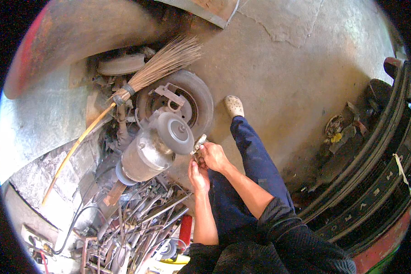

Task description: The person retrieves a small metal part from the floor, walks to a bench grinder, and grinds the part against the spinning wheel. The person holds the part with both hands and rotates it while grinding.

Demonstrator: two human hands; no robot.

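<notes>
A small light-coloured metal piece [199, 142] sits between my fingers beside the grinding wheel [177, 132] of a bench grinder [146, 157]. Whether it touches the wheel's edge I cannot make out. My right hand [215, 157] pinches the piece from the right. Just below, my left hand [199, 178] has its fingers raised and closed around the lower part, which is mostly hidden. The grinder has a rounded grey metal body and a second wheel [124, 174] at its near end.
Behind the grinder lies a tyre on a rim [203, 96], with a twig broom [157, 68] leaning across. Metal rods and scrap [146, 223] are heaped at lower left, near a red cylinder [186, 230]. A dark vehicle part [365, 196] stands right. My shoe [234, 106] rests on concrete floor [278, 59].
</notes>
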